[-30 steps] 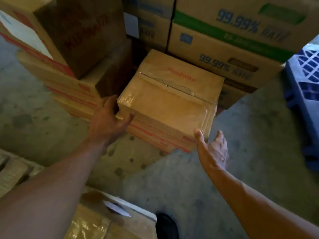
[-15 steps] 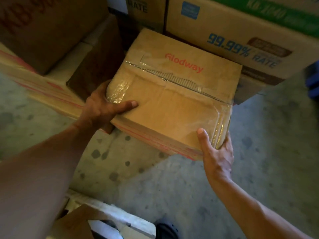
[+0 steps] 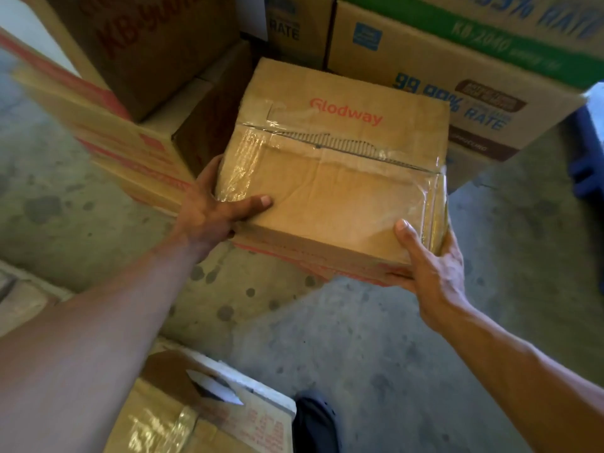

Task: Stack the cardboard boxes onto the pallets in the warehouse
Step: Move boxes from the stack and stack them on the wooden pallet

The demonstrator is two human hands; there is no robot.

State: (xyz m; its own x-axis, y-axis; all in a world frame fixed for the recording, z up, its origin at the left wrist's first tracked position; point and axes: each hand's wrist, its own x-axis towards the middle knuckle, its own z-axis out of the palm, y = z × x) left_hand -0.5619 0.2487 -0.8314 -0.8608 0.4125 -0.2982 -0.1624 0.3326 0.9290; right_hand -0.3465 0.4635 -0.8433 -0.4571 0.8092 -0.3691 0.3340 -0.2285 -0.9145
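A brown cardboard box (image 3: 336, 178) with red "Glodway" print and clear tape across its top sits in the middle of the view, above the concrete floor. My left hand (image 3: 212, 210) grips its near left corner, thumb lying on the top. My right hand (image 3: 431, 266) holds the near right corner, thumb on top and fingers under the edge. The box's underside is hidden.
Stacked cartons stand on the left (image 3: 137, 50) and behind, among them a large one with blue "99.99% RATE" print (image 3: 457, 76). A blue pallet (image 3: 588, 152) shows at the right edge. Another taped box (image 3: 196, 416) and my shoe (image 3: 313, 420) are at the bottom.
My right hand has closed onto the box's near right corner, and both hands have brought the box nearer and higher in view, away from the stack behind.
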